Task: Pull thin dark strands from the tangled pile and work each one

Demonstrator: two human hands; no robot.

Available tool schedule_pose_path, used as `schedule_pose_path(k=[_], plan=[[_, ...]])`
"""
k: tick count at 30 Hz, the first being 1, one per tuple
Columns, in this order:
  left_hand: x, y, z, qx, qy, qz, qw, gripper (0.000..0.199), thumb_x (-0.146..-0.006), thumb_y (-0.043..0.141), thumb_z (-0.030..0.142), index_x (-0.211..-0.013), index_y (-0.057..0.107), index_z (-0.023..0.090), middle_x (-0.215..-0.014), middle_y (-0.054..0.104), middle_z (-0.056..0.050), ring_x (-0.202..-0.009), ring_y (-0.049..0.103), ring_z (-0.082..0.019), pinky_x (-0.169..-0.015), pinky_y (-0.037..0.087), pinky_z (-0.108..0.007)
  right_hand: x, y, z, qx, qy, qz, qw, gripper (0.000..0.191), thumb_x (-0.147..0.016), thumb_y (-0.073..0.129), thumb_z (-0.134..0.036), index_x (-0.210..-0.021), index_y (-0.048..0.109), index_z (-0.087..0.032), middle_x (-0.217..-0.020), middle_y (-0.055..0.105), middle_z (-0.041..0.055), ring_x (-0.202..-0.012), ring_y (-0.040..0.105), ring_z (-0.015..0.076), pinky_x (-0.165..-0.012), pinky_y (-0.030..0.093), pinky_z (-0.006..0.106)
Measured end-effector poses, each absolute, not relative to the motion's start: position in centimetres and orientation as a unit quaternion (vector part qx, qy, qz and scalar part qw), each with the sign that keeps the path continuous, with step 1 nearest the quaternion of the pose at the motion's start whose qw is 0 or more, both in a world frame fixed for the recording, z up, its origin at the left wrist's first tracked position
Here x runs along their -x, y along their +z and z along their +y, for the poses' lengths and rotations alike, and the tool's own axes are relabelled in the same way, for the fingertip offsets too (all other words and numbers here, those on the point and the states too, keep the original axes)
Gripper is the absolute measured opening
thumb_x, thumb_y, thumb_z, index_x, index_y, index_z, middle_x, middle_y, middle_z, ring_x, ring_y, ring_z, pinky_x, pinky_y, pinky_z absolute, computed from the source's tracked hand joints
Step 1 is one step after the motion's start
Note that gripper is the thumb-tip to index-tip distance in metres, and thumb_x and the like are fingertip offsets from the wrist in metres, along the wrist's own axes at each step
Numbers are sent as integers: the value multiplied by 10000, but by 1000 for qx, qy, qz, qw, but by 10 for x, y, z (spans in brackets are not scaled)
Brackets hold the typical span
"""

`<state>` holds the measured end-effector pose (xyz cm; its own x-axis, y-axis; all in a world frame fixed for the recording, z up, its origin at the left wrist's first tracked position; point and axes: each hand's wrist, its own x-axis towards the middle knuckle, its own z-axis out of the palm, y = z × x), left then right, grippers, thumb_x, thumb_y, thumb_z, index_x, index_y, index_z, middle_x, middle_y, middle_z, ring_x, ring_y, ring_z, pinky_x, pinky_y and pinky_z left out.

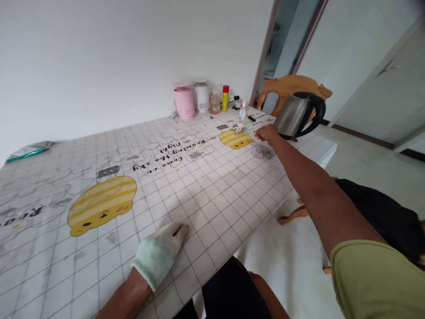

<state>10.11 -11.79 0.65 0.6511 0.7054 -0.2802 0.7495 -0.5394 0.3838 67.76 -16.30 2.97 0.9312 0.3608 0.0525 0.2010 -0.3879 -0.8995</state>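
Observation:
My left hand (161, 252), in a pale green and white glove, rests closed on the near edge of the table. Its fingers curl in, and nothing shows in them. My right hand (266, 132) is bare and reaches to the table's far right end. Those fingers are pinched together; whatever they may hold is too small to make out. Just left of it lies a crumpled white glove (243, 127). Below it is a tangle of thin dark strands (264, 152). An electric kettle (291, 116) of steel and black stands close on its right.
The table (212, 199) wears a checked cover with yellow cartoon prints. Along the wall stand a pink canister (184, 102), a white canister (201, 96), a bottle (214, 104), a yellow can (225, 98) and a small white bottle (242, 110). A green packet (29, 151) lies far left; a wooden chair (279, 88) stands behind.

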Motion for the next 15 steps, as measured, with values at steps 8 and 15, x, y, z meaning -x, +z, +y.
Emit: schedule_pose_path(k=[8, 15], plan=[[-102, 10, -117, -906, -41, 368, 204, 384, -1075, 416, 402, -1032, 772, 264, -1054, 806, -22, -971, 747, -217, -835, 513, -299, -638, 31, -184, 777, 64, -127, 613, 253, -845, 815, -141, -743, 594, -209, -658, 702, 19, -628, 701, 150, -595, 574, 240], [-102, 10, -119, -910, -42, 360, 200, 394, -1085, 395, 393, -1090, 767, 262, -1115, 801, -25, -1042, 739, -222, -867, 503, -301, -621, 23, -189, 788, 92, -122, 596, 203, -1019, 680, -273, -1172, 686, -140, -1027, 751, 142, -893, 733, 214, -741, 632, 350]])
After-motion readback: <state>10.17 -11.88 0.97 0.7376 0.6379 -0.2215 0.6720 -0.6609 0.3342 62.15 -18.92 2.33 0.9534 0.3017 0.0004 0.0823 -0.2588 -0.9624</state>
